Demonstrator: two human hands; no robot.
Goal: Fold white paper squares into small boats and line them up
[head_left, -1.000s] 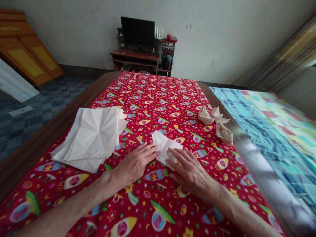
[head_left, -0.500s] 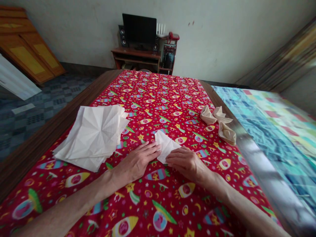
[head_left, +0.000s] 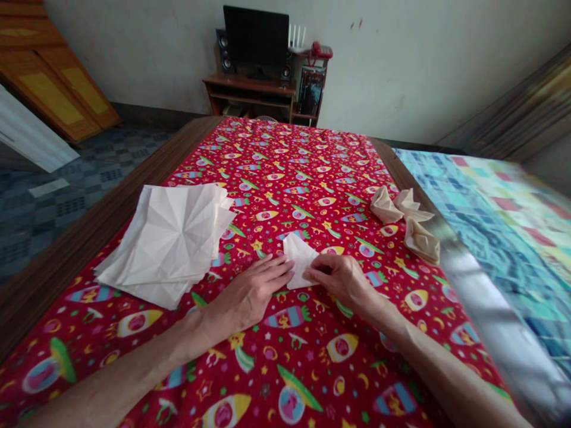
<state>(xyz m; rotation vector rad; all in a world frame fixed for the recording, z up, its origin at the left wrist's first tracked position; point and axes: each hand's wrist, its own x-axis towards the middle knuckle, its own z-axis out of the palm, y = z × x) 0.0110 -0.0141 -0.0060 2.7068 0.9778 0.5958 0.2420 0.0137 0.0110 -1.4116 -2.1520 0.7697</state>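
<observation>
The right hand (head_left: 342, 278) has curled from flat into a pinch on the folded paper (head_left: 298, 254), atop red cloth (head_left: 250, 380) (rocket-printed); the left hand (head_left: 254, 291) lies flat, fingers on the paper's left side. Leftward lies a paper stack (head_left: 176, 235); farther along the counter (head_left: 57, 270), right, sit three folded pieces (head_left: 422, 242).

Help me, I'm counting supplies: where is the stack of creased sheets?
In the head view, the stack of creased sheets lies on the red cloth, left of the left hand, near the brown table edge.
</observation>
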